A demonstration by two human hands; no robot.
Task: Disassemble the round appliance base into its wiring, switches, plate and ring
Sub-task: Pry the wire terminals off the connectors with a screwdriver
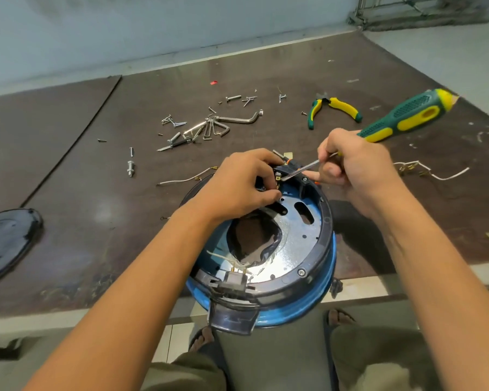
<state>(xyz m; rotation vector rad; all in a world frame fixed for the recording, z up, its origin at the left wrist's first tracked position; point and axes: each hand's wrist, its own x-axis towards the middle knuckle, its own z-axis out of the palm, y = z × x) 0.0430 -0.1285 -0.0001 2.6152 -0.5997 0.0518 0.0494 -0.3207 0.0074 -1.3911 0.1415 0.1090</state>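
Note:
The round appliance base [294, 258] lies tilted over the table's near edge, blue outside, with a dark ring [326, 221] around a shiny metal plate [291, 244]. My left hand [246, 183] pinches a small switch part at the far rim. My right hand [356, 165] grips a green and yellow screwdriver [407, 117] by its shaft; the tip points into that switch area. A black connector block [235, 279] with white wires sits at the near rim.
Loose white wires [435, 172] lie right of the base and another wire [181, 180] to its left. Hex keys [218, 125], screws and bolts are scattered behind. Green and yellow pliers [333, 108] lie far right. A dark cover [6, 241] sits at the left edge.

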